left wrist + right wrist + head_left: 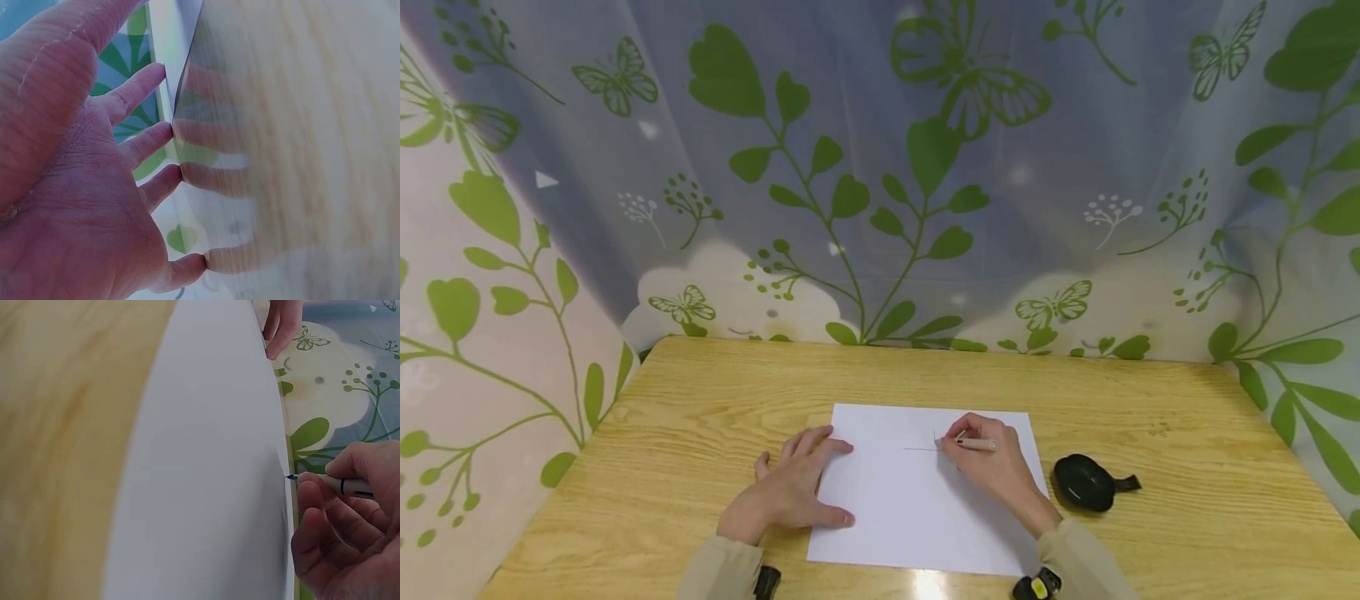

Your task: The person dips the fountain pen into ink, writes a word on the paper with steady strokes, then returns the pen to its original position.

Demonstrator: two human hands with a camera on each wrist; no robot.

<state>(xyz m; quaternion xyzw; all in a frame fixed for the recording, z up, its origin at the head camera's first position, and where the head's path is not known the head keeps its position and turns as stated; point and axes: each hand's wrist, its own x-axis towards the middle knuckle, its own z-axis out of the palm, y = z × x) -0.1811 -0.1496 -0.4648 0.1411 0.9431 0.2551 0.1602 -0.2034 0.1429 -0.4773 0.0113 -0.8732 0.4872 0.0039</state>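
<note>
A white sheet of paper (880,508) lies on the wooden table, with a thin horizontal line and a short upright stroke drawn near its upper middle. My right hand (992,462) pinches a slim beige pen (977,444) between thumb and fingers. In the right wrist view the pen (331,482) shows a dark pointed tip at the paper's surface. My left hand (790,487) rests with spread fingers over the sheet's left edge, thumb and index fingertip on the paper. The left wrist view shows this hand (81,187) with its fingertips touching the tabletop.
A small black pan-shaped dish (1084,482) with a short handle sits on the wooden table (647,467), right of the paper. Behind the table hangs a curtain (1037,192) with green leaves and butterflies; similar cloth lines both sides.
</note>
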